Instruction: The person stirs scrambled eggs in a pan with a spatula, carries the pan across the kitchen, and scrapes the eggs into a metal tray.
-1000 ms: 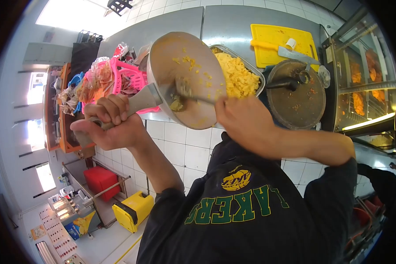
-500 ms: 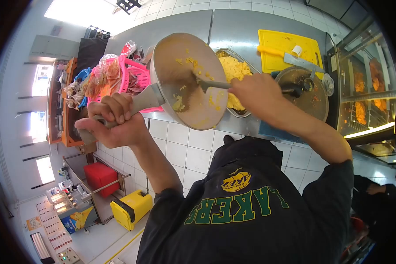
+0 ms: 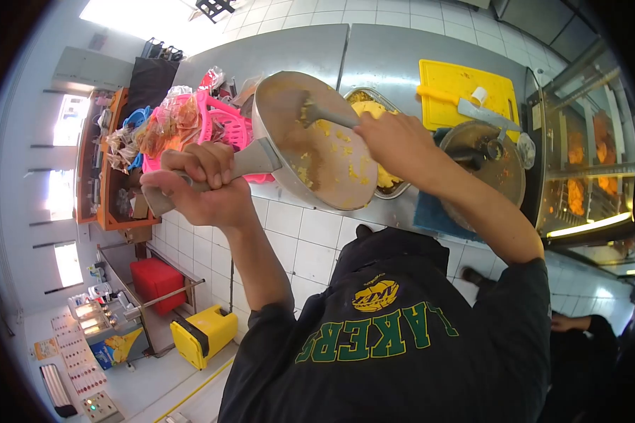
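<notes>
My left hand (image 3: 208, 180) grips the handle (image 3: 255, 159) of a deep frying pan (image 3: 356, 190), tilted above the counter. Bits of yellow food cling to its inside. My right hand (image 3: 401, 144) is closed around a grey spatula (image 3: 337, 118), its blade inside the pan against the far wall; bits of food are on the blade. Partly behind the pan and my right hand, a metal tray (image 3: 404, 189) on the counter holds yellow food (image 3: 371, 108) that looks like scrambled egg.
On the steel counter (image 3: 381, 53) are a yellow cutting board (image 3: 466, 72) with a knife (image 3: 488, 113), a large round lid (image 3: 509, 169) and a pink basket (image 3: 222, 121) of bagged food. A glass display case (image 3: 578, 169) stands right. Another person (image 3: 587, 352) is at lower right.
The spatula blade has moved up from the pan's middle toward its far wall. The pan has shifted slightly right and down. Another person's foot and arm have come into view at right.
</notes>
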The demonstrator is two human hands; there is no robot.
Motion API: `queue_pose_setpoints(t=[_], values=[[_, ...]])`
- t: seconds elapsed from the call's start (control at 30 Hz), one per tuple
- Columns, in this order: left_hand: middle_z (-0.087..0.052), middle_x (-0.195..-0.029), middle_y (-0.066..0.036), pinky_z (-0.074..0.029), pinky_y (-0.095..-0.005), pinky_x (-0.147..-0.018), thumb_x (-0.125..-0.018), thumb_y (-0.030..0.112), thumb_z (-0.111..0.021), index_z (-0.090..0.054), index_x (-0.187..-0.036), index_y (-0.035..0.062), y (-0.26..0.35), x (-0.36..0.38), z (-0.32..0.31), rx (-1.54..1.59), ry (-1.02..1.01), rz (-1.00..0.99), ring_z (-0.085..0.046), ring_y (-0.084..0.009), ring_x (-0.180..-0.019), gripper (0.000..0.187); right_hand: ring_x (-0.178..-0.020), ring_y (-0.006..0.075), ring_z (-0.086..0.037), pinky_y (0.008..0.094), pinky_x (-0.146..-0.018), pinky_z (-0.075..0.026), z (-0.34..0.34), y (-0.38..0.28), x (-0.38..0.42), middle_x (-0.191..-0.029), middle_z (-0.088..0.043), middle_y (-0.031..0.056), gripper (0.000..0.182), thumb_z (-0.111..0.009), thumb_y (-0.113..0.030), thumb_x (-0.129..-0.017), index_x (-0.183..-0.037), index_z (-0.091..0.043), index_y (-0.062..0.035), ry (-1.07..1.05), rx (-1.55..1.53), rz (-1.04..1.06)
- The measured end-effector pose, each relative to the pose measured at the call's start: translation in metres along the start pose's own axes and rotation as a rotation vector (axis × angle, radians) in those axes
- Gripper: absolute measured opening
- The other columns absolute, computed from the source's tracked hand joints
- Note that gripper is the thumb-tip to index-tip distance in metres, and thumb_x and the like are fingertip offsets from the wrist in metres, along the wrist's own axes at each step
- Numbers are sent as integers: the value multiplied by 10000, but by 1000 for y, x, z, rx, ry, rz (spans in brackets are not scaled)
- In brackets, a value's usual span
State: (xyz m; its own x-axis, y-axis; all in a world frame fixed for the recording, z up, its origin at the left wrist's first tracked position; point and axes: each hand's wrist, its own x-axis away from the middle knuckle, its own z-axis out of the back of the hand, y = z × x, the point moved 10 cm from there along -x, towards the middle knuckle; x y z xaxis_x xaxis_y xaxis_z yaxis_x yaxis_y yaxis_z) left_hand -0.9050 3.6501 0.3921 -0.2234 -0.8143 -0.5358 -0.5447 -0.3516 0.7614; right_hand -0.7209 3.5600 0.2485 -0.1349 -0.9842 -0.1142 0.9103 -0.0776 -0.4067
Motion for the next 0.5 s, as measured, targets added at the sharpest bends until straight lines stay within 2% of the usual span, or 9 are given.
queue_pose_setpoints(t=[0.07, 0.2, 0.27, 0.3, 0.37, 0.5], values=[[-284, -460, 8, -229, -227, -433, -968, 536, -283, -339, -642, 117, 3, -1, 2, -27, -7, -21, -244, -83, -406, 534, -653, 360, -620, 450, -620, -490, -15, 30, 6, -708, -612, 164, 289, -454, -282, -946, -942, -575, -20, -144, -30, -105], [-286, -463, 7, -231, -228, -434, -968, 536, -282, -336, -643, 118, 8, -2, 7, -30, 19, -39, -242, -84, -407, 532, -681, 353, -618, 457, -644, -474, -11, 55, 12, -704, -609, 191, 276, -460, -273, -946, -978, -579, -26, -280, -112, -211], [-284, -463, 8, -232, -228, -433, -971, 532, -279, -334, -643, 118, 11, -4, 7, -47, 55, -46, -242, -83, -407, 531, -679, 372, -606, 464, -635, -458, 14, 42, 16, -694, -604, 193, 253, -479, -258, -938, -975, -574, -25, -191, -317, -239], [-283, -464, 9, -233, -227, -432, -973, 529, -276, -332, -643, 119, 11, -4, 8, -57, 83, -45, -241, -83, -407, 529, -679, 372, -606, 464, -635, -458, 7, 37, 18, -694, -604, 193, 253, -479, -258, -938, -975, -574, -25, -194, -316, -236], [-281, -464, 10, -234, -226, -432, -974, 527, -274, -333, -644, 119, 10, -3, 2, -70, 74, -51, -240, -82, -408, 528, -709, 397, -603, 506, -641, -452, -2, 21, 19, -695, -597, 225, 239, -473, -258, -935, -940, -562, -36, 11, -486, -152], [-280, -465, 11, -236, -225, -428, -974, 527, -271, -343, -650, 118, 8, -3, -2, -91, 95, -72, -241, -81, -408, 526, -679, 402, -594, 512, -627, -447, -53, 14, 41, -668, -584, 223, 220, -470, -250, -935, -967, -525, -39, -19, -419, -203]])
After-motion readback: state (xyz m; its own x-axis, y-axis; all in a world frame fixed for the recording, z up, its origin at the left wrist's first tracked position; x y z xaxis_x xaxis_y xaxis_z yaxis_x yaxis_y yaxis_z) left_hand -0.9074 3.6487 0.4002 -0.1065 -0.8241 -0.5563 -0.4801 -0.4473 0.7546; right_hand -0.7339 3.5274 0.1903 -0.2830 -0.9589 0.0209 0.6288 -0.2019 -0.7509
